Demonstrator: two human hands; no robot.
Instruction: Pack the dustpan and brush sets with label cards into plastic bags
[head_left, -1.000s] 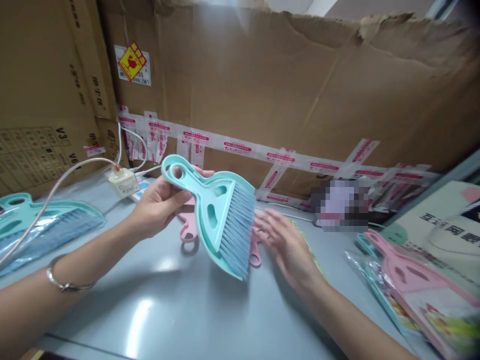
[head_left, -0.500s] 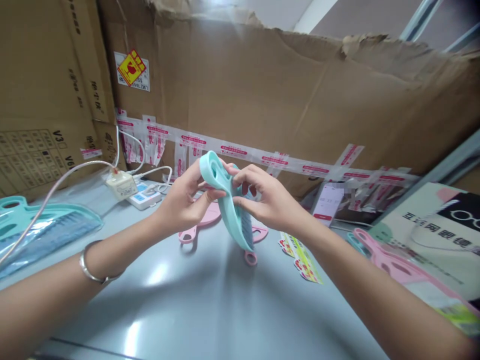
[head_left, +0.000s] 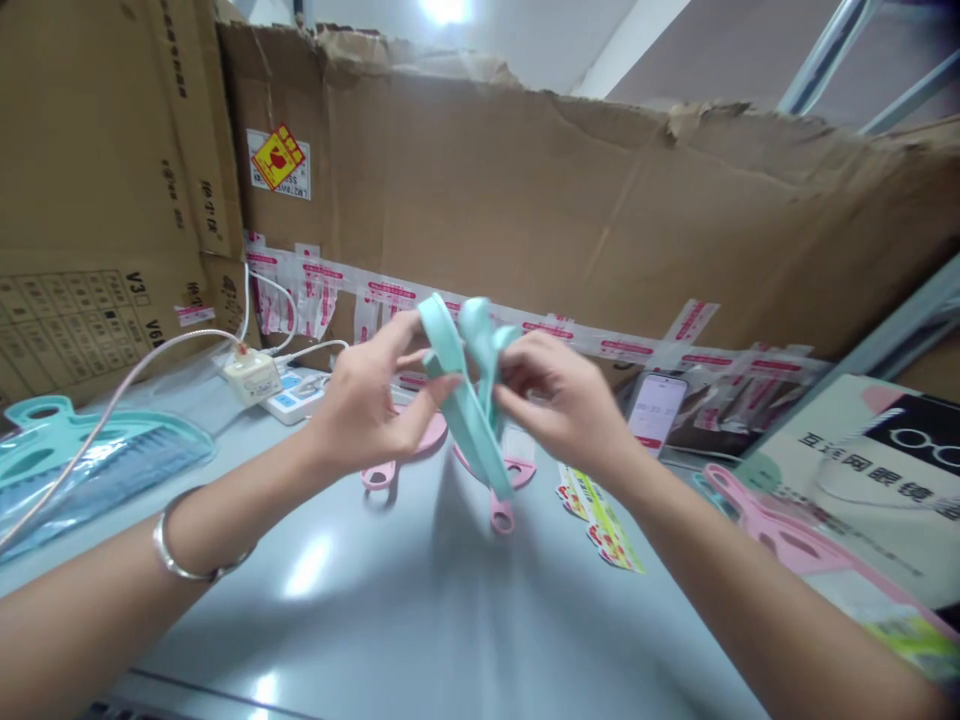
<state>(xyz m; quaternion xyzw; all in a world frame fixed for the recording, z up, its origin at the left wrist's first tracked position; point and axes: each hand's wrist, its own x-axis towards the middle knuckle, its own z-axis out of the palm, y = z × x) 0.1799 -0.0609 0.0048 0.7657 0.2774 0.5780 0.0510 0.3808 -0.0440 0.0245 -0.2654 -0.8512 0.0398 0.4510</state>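
Centre of frame: teal brush-and-dustpan set (head_left: 471,415) is held above the table (head_left: 360,630), pinched between both hands.

- Left hand (head_left: 367,410): fingers closed on the left-hand teal handle, thumb across the near face.
- Right hand (head_left: 570,405): fingertips closed narrowly on the right-hand teal handle.
- Long axis: steep, handle loops at the top, body running down and slightly to the right, edge-on to the camera. The two loops are seen splayed apart at the top; motion blur makes it uncertain which part is the brush.
- The set lies between the grips, the hands about equally near.

Surroundings:
- Pink dustpan parts (head_left: 501,512) lie flat on the table directly beneath and behind the set.
- Printed cards (head_left: 604,520) lie just right of these, under the right wrist.
- A phone (head_left: 656,405) leans at the cardboard wall (head_left: 525,200), right of centre.
- Power strip (head_left: 296,398) with cable is noted left of centre.
- A bagged teal set (head_left: 82,460) lies at the left edge; a bagged pink set (head_left: 780,530) at the lower right.
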